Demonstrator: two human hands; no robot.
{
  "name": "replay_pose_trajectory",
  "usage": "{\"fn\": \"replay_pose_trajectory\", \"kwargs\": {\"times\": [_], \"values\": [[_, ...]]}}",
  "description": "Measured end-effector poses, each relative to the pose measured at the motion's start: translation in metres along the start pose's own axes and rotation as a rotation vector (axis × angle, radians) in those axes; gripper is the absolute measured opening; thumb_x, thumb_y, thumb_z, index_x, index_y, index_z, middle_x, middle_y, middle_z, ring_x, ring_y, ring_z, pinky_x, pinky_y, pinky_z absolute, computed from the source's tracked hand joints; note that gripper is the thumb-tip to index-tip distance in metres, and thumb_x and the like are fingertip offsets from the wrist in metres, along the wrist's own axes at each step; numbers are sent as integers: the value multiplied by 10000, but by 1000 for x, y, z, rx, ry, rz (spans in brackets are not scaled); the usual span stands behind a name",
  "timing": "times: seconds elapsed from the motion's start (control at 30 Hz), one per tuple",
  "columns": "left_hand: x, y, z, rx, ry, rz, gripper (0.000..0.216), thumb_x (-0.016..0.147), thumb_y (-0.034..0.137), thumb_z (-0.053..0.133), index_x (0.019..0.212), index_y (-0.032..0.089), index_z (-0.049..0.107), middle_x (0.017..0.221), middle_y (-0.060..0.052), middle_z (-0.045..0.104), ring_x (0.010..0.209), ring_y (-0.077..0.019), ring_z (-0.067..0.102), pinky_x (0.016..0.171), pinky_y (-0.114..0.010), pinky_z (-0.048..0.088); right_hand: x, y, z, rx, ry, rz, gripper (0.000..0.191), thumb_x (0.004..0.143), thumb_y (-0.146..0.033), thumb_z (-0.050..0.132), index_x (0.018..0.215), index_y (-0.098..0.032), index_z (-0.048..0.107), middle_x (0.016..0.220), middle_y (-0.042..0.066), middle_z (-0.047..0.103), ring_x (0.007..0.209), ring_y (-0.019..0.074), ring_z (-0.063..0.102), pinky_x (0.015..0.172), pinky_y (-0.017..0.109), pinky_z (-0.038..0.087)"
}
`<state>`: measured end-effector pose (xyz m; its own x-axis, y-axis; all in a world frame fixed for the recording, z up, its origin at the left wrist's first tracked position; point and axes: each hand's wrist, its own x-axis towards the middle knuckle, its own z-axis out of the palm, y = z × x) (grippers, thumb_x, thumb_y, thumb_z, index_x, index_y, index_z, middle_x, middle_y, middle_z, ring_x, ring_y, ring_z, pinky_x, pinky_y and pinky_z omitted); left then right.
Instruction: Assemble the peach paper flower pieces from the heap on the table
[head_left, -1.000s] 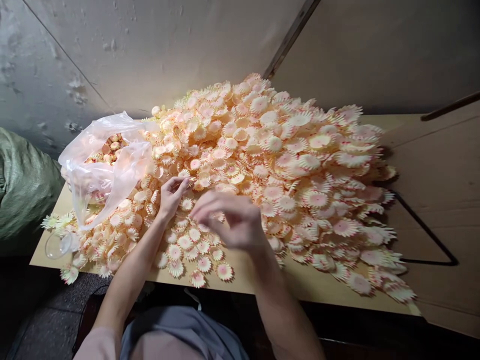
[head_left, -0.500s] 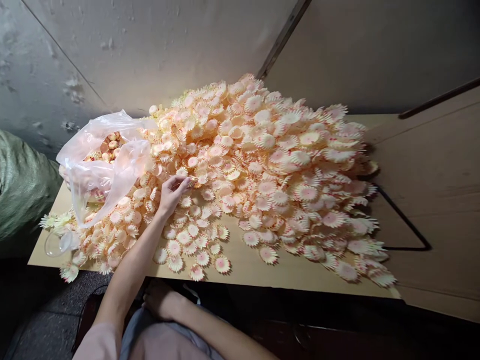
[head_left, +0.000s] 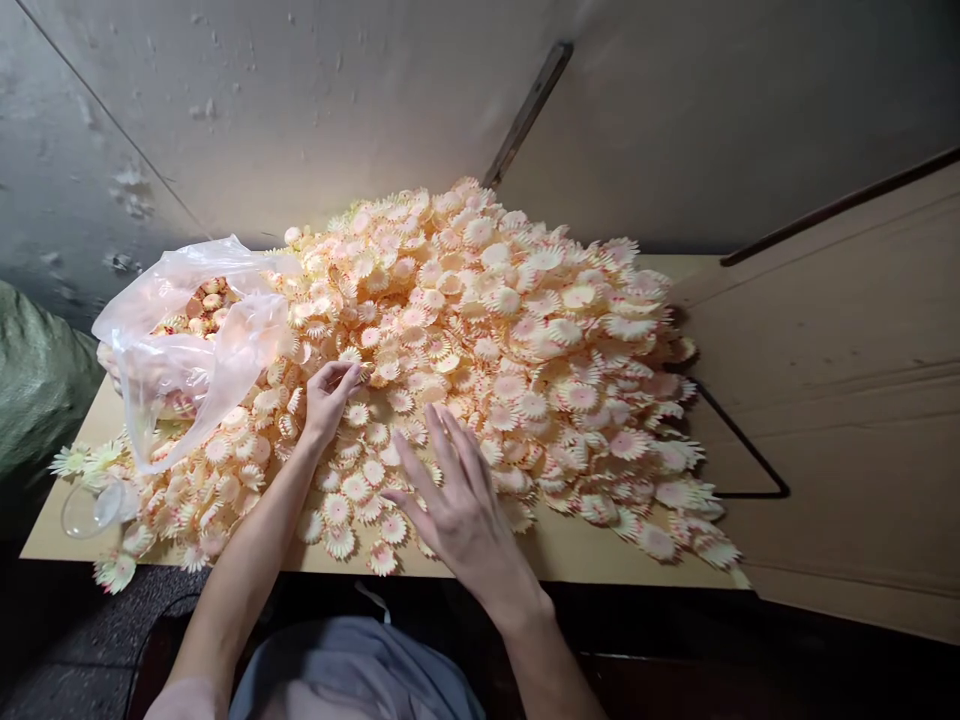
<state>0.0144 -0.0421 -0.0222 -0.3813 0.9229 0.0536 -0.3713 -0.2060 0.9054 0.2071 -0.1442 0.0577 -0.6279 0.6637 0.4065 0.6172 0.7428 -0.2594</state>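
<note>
A large heap of pale artificial flower heads, cream with pink centres and red-tipped fringed edges, covers most of the tabletop. My left hand is at the near left side of the heap, thumb and fingers pinched together. What lies between its fingertips is too small to make out among the flower heads. My right hand, palm down with fingers spread, is over the loose flower heads near the front edge and holds nothing. It hides some of them.
On the left, a translucent plastic bag contains small reddish-brown and cream pieces. A clear round cup lies by the table's left corner. A green sack stands beyond. Cardboard with a black bent rod borders the right.
My right hand has risen from my lap to over the flower heads, its fingers spreading. My left hand remains pinched at nearly the same spot. The view has shifted slightly right.
</note>
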Motion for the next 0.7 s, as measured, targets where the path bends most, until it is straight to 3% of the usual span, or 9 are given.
{"fn": "replay_pose_trajectory", "kwargs": {"times": [0.07,0.17,0.23,0.27,0.4,0.53,0.63,0.7], "values": [[0,1,0,-40,43,35,244,696,366,761,799,163,672,836,-12,677,811,-155,676,804,-326,575,-2,0,5,-37,-28,-73,581,881,-353,588,1404,-168,415,1523,177,300,1408,343,267,1110,580,291],[1,2,-1,-64,93,79,232,701,358,757,805,168,675,819,-9,670,811,-147,669,815,-333,575,-14,-11,34,62,-176,-428,538,873,-430,583,1353,-208,482,1506,134,357,1410,294,281,1136,518,277],[2,3,-2,-70,97,94,231,701,355,759,802,165,674,818,-14,667,817,-150,668,826,-342,575,-18,-10,52,54,-220,-537,511,884,-442,565,1335,-213,500,1493,111,387,1404,250,298,1147,460,269],[2,3,-2,-74,97,98,232,699,353,760,799,163,674,821,-16,666,819,-150,667,831,-346,574,-17,-5,57,33,-226,-506,549,876,-488,553,1346,-212,489,1496,114,382,1404,254,295,1148,465,257],[2,5,-2,-81,107,102,229,700,353,761,789,161,674,818,-15,653,806,-139,654,826,-338,576,-7,20,53,-123,-169,-101,698,837,-585,540,1434,-260,380,1557,123,245,1422,350,201,1124,592,165],[3,5,-2,-58,108,86,240,701,369,756,791,163,673,813,-19,654,811,-146,655,819,-337,576,-3,14,49,-165,-111,237,849,797,-685,500,1491,-262,254,1590,133,83,1430,421,87,1084,642,155],[3,6,-1,-49,94,78,252,690,372,763,800,165,671,831,-23,666,836,-159,661,832,-343,568,4,-1,64,-147,-161,291,967,733,-756,504,1505,-264,195,1584,146,68,1421,455,48,1058,666,157],[2,7,0,-48,93,78,253,687,372,764,795,163,669,833,-20,667,838,-158,659,838,-343,565,12,-3,77,-136,-155,294,935,737,-746,516,1490,-259,250,1564,164,129,1404,449,110,1054,657,171]]}}
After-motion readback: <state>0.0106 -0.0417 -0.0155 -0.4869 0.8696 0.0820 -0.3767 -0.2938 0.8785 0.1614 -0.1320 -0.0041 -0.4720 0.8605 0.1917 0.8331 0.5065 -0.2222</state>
